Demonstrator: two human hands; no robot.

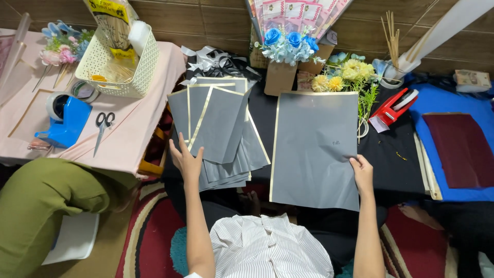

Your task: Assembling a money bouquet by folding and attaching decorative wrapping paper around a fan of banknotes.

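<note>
Right hand (363, 172) pinching the lower right edge of a large grey wrapping sheet (315, 149) with a thin gold border — grip closed on that edge, thumb on top, sheet lying flat on the black-covered table (391, 154) right in front of the body. Left hand (187, 160) spread flat, grip open, palm and fingers resting on a fanned stack of the same grey gold-edged sheets (221, 136) just left of the single one.

Probably very light and thin, judging by the way the stacked sheets fan and overlap; likely smooth enough to slide over each other, and easy to crease or dent if squeezed mid-panel. Best taken at an edge or corner with a light pinch, as now, or pressed flat under an open palm to stop sliding.

Counts: one loose sheet; in the stack, about three on top plainly seen, several more edges peeking out beneath — exact number impossible to tell. One pair of scissors (103, 126), one blue tape dispenser (64, 123), one red tool (393, 108), one cream basket (121, 64), three blue artificial roses (290, 38), one dark red sheet (463, 149).
</note>
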